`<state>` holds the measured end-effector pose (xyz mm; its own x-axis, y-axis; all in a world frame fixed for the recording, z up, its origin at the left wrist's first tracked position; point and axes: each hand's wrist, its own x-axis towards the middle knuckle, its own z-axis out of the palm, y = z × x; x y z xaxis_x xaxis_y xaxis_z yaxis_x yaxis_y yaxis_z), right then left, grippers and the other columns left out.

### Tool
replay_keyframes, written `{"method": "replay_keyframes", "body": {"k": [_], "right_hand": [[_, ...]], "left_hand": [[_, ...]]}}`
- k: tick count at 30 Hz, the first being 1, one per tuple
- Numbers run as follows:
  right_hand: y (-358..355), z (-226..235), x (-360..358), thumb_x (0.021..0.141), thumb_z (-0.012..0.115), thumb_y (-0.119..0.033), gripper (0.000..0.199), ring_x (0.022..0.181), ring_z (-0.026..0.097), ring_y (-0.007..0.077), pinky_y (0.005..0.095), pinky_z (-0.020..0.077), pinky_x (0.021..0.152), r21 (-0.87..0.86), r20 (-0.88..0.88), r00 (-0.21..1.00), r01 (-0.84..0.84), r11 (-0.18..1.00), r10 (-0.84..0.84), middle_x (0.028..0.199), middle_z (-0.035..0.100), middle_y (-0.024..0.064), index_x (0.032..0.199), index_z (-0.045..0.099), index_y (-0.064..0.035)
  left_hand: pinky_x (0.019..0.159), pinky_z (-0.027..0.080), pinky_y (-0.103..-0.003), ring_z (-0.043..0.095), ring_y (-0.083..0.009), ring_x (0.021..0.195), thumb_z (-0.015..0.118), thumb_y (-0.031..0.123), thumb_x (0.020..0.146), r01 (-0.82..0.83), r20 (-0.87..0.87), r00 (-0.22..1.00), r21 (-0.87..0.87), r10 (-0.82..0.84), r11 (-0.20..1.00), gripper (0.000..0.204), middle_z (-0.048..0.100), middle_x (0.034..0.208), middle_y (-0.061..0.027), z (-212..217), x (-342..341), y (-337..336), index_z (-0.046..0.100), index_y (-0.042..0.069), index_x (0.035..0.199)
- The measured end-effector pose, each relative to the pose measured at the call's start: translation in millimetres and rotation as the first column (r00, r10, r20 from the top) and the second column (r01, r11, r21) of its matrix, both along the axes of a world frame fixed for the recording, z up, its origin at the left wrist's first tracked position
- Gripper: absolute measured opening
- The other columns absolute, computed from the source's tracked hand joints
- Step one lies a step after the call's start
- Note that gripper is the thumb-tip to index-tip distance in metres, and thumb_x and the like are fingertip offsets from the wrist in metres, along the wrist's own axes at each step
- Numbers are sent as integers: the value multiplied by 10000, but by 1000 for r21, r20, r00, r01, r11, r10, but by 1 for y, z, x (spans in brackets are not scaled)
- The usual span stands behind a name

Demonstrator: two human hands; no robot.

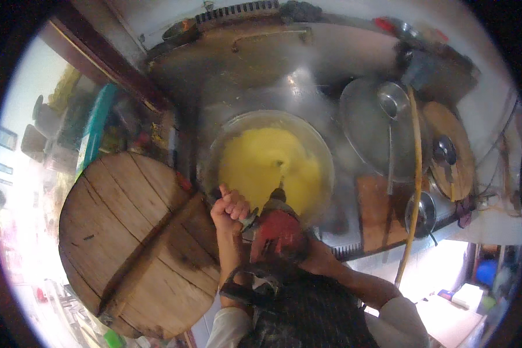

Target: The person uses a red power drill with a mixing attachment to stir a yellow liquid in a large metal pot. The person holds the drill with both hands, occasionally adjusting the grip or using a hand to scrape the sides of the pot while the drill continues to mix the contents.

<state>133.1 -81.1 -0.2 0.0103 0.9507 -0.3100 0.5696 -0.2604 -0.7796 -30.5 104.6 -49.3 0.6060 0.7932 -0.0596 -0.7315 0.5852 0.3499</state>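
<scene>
A large round metal pot (328, 155) holds a thick yellow mixture (261, 165), with a small swirl near its middle. A red power drill (277, 232) points away from me over the pot's near rim, and its thin shaft (282, 174) goes down into the mixture. My left hand (231, 207) is closed, thumb up, around a grey-green side handle (249, 220) of the drill. At the drill's rear right, my right hand (312, 254) holds its body; most of those fingers are hidden behind the tool.
Left of the pot leans a big round wooden lid (133, 243) with a crossbar. On the right are a wide metal pan (359, 130), a long-handled ladle (390, 139), a long wooden stick (416, 174), a round wooden board (455, 148) and a metal lid (421, 211).
</scene>
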Motion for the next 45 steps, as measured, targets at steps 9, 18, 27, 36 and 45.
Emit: {"method": "replay_keyframes", "body": {"k": [9,18,27,36,45], "right_hand": [[-39,-22,-18,605,614,-259,361,661,602,331,411,487,627,-26,-264,915,-322,946,304,706,596,199,855,609,1],[11,26,-2,602,637,-178,312,542,581,202,339,437,500,-303,-543,799,-473,828,258,613,592,111,860,603,-6],[-6,-41,24,664,716,-271,662,1082,501,274,424,381,938,-188,-383,906,-270,944,183,1149,537,168,1226,449,-44],[-28,-37,33,770,646,-126,422,1015,521,161,327,409,902,-188,-547,829,8,982,-112,1102,567,59,1158,507,-35],[-91,-109,45,769,641,-332,468,1020,563,296,401,432,899,-158,-326,941,35,987,-86,1058,588,158,1117,519,-45]], "left_hand": [[416,315,-240,344,-67,432,476,75,804,-213,67,964,-378,256,901,112,346,535,55,15,-47,-35,435,103,703],[414,291,-239,323,-64,433,495,73,774,-389,-253,905,-169,341,906,153,360,557,50,57,-76,-36,401,125,664],[402,263,-284,294,-127,419,489,67,701,-340,-492,818,4,298,941,128,282,532,14,55,9,-56,389,133,745],[403,304,-302,352,-151,410,503,21,698,-152,-394,903,84,173,985,147,323,516,-19,36,45,-68,396,111,745],[380,286,-275,318,-123,408,526,87,689,-33,-356,933,65,54,997,132,299,511,21,37,62,-84,404,135,705]]}}
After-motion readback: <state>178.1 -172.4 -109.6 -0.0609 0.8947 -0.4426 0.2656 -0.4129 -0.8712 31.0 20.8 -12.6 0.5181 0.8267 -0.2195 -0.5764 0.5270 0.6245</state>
